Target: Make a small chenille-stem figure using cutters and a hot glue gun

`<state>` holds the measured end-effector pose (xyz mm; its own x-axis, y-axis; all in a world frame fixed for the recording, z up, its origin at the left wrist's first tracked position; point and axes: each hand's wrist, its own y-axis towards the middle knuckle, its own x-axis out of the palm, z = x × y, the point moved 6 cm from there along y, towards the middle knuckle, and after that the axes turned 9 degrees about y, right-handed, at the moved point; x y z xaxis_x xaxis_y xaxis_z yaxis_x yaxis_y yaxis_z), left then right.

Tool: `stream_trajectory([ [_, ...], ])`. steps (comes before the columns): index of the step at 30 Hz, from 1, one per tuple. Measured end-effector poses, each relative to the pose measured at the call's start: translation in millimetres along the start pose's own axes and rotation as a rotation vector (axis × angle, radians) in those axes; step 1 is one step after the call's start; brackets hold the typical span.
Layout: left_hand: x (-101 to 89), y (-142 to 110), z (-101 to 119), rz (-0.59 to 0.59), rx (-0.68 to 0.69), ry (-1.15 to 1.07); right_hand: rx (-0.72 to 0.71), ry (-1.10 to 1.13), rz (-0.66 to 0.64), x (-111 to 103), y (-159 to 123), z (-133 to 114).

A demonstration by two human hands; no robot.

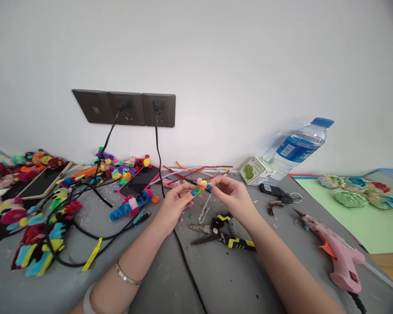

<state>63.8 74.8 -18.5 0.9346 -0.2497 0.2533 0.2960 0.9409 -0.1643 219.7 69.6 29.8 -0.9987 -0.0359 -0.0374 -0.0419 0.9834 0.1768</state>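
My left hand (175,203) and my right hand (231,194) meet above the grey table (216,279), both pinching a small pipe-cleaner figure (201,185) in pink, yellow, orange and green between their fingertips. The nails are painted blue. A silver bracelet sits on my left wrist. Just below the hands lie black-and-yellow pliers (222,233) and a thin clear beaded strand (205,209).
A pink glue gun (337,255) lies at the right. A water bottle (294,150), a small green-and-white carton (257,170) and a key fob (275,191) sit behind. Black cables (183,257) cross the table from wall sockets (124,107). Colourful pipe-cleaner crafts (39,235), two phones and loose pipe cleaners lie left; paper flowers (356,192) right.
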Motion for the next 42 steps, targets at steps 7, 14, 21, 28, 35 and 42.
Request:
stream_trajectory([
  [7, -1.2, 0.3, -1.0, 0.008, 0.006, -0.010, -0.024, -0.040, 0.019, 0.4, -1.1, -2.2],
  [14, -0.8, -0.4, -0.5, 0.007, -0.002, 0.005, -0.044, -0.059, 0.030, 0.5, -1.7, -5.2],
  [21, -0.5, -0.4, -0.5, 0.003, -0.011, 0.003, -0.034, -0.052, 0.005, 0.9, -1.3, -3.6],
  [28, -0.7, -1.2, -0.8, 0.002, -0.014, -0.005, -0.056, -0.067, 0.017, 0.5, -2.3, -5.0],
  [35, -0.8, -1.0, -1.0, -0.004, -0.010, -0.010, -0.067, -0.076, 0.027, 0.8, -2.3, -6.6],
  [42, -0.3, -1.1, -0.1, -0.002, -0.015, -0.008, -0.077, -0.095, 0.023, 1.1, -2.4, -8.0],
])
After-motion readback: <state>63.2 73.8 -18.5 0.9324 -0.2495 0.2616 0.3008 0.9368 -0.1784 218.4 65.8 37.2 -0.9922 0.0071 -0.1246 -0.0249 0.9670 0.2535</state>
